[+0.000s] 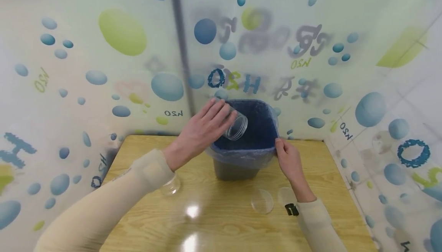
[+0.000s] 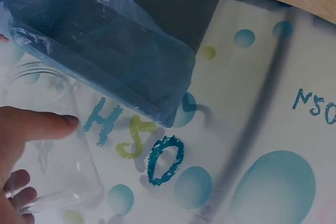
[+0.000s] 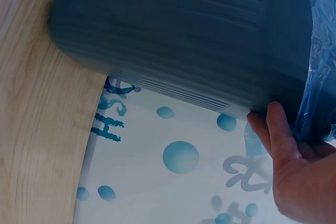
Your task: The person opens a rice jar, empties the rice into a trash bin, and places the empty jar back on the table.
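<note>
My left hand grips a clear jar, which is tilted with its threaded mouth over the opening of a grey waste bin. In the left wrist view, the thumb lies along the transparent wall of the jar, and I see nothing inside. A blue bin liner is folded over the bin's rim. At the bin's right side, my right hand grips the rim and liner. The right wrist view shows that hand against the ribbed side of the bin.
The bin stands on a wooden table near the patterned wall. A second clear container is partly hidden below my left forearm. Two clear round discs, a nearer one and another, lie near my right wrist.
</note>
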{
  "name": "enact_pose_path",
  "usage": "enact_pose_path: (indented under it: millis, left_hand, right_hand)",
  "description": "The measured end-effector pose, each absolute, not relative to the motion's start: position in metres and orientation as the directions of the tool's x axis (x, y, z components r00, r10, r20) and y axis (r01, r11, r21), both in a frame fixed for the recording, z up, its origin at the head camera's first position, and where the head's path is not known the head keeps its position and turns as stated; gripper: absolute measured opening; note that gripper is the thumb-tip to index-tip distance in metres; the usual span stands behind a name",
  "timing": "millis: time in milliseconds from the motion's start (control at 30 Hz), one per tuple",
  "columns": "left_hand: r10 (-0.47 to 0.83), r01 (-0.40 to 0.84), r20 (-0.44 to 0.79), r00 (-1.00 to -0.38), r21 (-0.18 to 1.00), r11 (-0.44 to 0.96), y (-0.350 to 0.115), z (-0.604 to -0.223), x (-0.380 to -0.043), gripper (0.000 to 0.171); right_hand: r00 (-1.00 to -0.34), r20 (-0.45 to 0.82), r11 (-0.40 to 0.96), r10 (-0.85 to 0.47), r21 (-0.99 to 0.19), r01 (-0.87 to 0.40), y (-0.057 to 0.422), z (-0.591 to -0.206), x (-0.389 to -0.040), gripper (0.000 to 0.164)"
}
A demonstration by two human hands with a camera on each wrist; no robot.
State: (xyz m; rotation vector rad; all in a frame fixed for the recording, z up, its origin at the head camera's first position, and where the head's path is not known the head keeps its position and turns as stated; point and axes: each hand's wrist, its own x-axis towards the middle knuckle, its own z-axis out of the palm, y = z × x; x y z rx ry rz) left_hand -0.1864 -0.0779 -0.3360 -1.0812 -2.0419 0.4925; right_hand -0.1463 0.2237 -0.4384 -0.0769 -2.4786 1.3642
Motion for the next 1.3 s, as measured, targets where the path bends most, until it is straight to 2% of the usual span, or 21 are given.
enact_pose_path:
  millis: [233, 433, 633, 800, 1000, 1100, 1233, 1300]
  left_hand:
    - [0.766, 0.587, 0.516, -0.383, -0.505, 0.633, -0.089, -0.344, -0.185, 0.064]
    - [0.700, 0.632, 0.630, -0.337, -0.400, 0.664, -0.096, -0.353, -0.185, 0.066]
    - [0.621, 0.688, 0.725, -0.298, -0.288, 0.666, -0.101, -0.366, -0.181, 0.080]
    - [0.537, 0.750, 0.807, -0.245, -0.193, 0.633, -0.103, -0.380, -0.177, 0.077]
    - [0.431, 0.810, 0.894, -0.121, -0.162, 0.564, -0.104, -0.394, -0.169, 0.058]
    - [0.367, 0.831, 0.927, -0.082, -0.139, 0.538, -0.104, -0.396, -0.164, 0.059]
    - [0.294, 0.864, 0.951, -0.093, -0.069, 0.498, -0.105, -0.402, -0.158, 0.068]
    - [0.264, 0.875, 0.957, -0.125, -0.019, 0.483, -0.107, -0.409, -0.153, 0.072]
  right_hand:
    - [-0.954, 0.233, 0.541, 0.188, -0.835, -0.097, 0.225, -0.439, -0.146, 0.049]
    - [-0.951, 0.242, 0.545, 0.194, -0.832, -0.101, 0.225, -0.440, -0.146, 0.048]
    - [-0.951, 0.242, 0.539, 0.195, -0.836, -0.103, 0.225, -0.440, -0.145, 0.049]
    - [-0.949, 0.246, 0.527, 0.196, -0.843, -0.109, 0.224, -0.440, -0.145, 0.049]
    - [-0.947, 0.250, 0.529, 0.200, -0.841, -0.111, 0.224, -0.441, -0.145, 0.049]
    - [-0.948, 0.251, 0.528, 0.198, -0.842, -0.113, 0.224, -0.441, -0.146, 0.049]
    - [-0.946, 0.254, 0.531, 0.203, -0.840, -0.111, 0.224, -0.442, -0.146, 0.049]
    - [-0.946, 0.255, 0.536, 0.200, -0.837, -0.113, 0.224, -0.441, -0.146, 0.049]
